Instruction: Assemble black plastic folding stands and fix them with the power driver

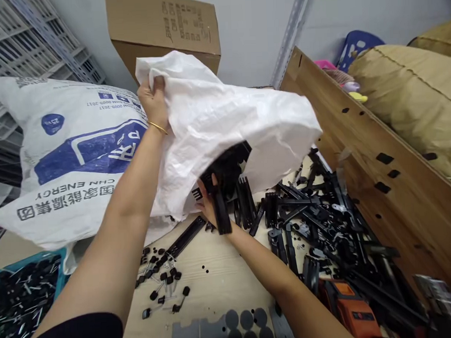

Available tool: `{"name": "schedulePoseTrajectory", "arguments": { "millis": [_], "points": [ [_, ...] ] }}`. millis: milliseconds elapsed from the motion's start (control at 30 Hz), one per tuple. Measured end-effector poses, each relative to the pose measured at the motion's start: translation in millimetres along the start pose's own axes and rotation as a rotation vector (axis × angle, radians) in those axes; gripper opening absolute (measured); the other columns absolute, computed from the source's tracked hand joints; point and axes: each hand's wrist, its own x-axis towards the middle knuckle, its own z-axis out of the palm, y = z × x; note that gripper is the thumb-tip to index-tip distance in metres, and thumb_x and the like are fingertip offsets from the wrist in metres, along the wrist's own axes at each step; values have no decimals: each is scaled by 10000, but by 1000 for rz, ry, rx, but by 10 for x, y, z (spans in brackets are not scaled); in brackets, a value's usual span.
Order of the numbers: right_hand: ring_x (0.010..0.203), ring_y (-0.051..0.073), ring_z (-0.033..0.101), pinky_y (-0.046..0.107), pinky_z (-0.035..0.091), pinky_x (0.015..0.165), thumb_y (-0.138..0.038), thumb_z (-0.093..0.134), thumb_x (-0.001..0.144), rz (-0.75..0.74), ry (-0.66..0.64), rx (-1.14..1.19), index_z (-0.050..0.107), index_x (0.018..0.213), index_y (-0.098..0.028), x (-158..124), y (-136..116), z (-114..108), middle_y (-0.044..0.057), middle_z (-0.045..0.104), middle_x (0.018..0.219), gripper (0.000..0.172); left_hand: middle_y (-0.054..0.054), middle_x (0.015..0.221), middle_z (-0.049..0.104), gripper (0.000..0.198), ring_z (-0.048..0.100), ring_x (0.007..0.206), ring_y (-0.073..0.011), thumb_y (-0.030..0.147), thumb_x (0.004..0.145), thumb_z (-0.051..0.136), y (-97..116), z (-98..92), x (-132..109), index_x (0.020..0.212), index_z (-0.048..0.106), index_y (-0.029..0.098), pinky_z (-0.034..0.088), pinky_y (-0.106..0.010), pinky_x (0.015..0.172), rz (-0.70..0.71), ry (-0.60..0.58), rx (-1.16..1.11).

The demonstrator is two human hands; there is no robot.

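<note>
My left hand [154, 100] is closed on the upper edge of a white woven sack [215, 109] and holds it raised. The sack is tilted, its mouth toward the table, and dark parts show inside. My right hand [209, 204] is at that mouth, its fingers partly hidden around a long black plastic part [222, 209]. Beside it, more ribbed black parts [245, 200] stick out from the sack onto the table. A black strip [187, 236] lies on the wood near my right wrist.
A printed white sack [85, 130] stands left, above a teal bin [61, 268] of black-headed screws. Loose knobs [170, 278] and grey discs [247, 319] lie in front. Black parts [305, 205] heap against a wooden board [359, 148] at right, near an orange tool [353, 308]. Behind stands a cardboard box [163, 22].
</note>
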Motion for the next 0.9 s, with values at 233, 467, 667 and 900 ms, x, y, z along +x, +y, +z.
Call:
{"name": "schedulePoseTrajectory", "arguments": {
  "millis": [233,467,667,900],
  "points": [
    [1451,346,91,522,401,1028,-148,464,883,48,0,-63,296,1463,-354,131,-156,-168,27,84,1593,638,-19,1089,615,511,536,987,-118,446,834,654,-327,-286,357,1120,496,54,437,-370,1002,-309,-162,297],
    [1320,398,384,516,428,992,-98,605,766,3,-383,-86,511,1326,-183,244,-105,-849,159,211,1547,574,-81,1304,453,625,454,1160,-179,362,846,633,820,-1369,-1421,1362,342,164,445,-369,989,-93,-169,390],
    [1131,281,559,402,420,1006,-201,549,837,-70,-291,-43,586,1220,-108,-232,-239,-1142,159,616,1194,396,-125,1105,559,398,534,1067,-238,399,889,475,1361,-2220,-3259,1190,533,147,442,-390,972,-370,-256,606],
    [1292,349,364,549,289,1053,-322,507,847,222,100,-164,484,1325,-165,-2337,-291,-494,188,381,1423,504,-156,1505,254,761,148,1408,-403,551,749,640,1673,-2228,-4590,1408,401,254,124,-619,1114,-486,-670,840]
  ]
}}
